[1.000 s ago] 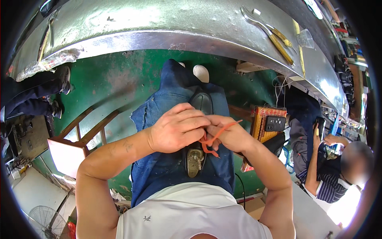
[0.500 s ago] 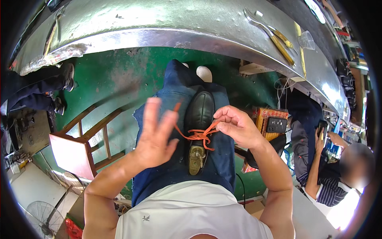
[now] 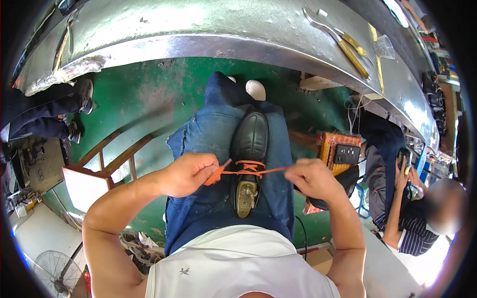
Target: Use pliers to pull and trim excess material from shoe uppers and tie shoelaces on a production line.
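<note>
The black shoe (image 3: 250,149) lay on the lap, its heel end hard to read. Left hand (image 3: 188,174) and right hand (image 3: 310,178) each pinched an orange lace (image 3: 248,170) end, pulled apart sideways.

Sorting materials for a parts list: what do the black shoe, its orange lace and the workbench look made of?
Black shoe: probably smooth leather, with a soft sheen and toe seam. Orange lace: looks like a thin woven cord, matte. Workbench: sheet metal, dull grey with glare and scuffs.
</note>
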Demonstrator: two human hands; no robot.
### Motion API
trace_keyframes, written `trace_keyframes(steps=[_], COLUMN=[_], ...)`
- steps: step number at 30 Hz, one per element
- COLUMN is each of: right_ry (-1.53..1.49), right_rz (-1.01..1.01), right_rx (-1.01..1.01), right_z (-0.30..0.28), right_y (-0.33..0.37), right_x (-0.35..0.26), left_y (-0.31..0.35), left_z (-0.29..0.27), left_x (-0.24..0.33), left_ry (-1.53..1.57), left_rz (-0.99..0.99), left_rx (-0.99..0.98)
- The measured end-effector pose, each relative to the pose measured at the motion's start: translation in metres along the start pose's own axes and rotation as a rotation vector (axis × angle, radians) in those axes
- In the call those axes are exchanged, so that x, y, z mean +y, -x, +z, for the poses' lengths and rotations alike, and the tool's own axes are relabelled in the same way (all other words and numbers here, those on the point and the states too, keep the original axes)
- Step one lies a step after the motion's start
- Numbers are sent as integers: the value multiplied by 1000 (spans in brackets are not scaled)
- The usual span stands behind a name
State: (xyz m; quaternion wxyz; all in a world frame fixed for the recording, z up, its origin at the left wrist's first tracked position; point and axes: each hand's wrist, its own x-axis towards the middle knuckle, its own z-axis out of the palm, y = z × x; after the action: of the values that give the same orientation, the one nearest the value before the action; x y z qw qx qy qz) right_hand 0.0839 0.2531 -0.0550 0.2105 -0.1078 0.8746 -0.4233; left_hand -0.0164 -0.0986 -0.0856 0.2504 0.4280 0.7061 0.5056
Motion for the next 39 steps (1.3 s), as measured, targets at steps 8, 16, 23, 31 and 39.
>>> trace_keyframes(steps=[8, 16, 23, 31, 39], right_ry=[-603, -664, -648, -853, -920], right_rz=[86, 185, 323, 406, 389], right_rx=[430, -4, -49, 25, 22], right_z=[60, 43, 36, 43, 61], right_y=[-53, -48, -49, -44, -33], right_x=[-23, -46, -49, -53, -41], left_y=[6, -22, -28, -39, -71], left_z=[-12, 50, 58, 18, 28], left_x=[4, 6, 23, 37, 12], left_ry=[1243, 1099, 645, 37, 47], left_rz=[-977, -389, -147, -110, 180], left_rx=[-386, 51, 181, -53, 24])
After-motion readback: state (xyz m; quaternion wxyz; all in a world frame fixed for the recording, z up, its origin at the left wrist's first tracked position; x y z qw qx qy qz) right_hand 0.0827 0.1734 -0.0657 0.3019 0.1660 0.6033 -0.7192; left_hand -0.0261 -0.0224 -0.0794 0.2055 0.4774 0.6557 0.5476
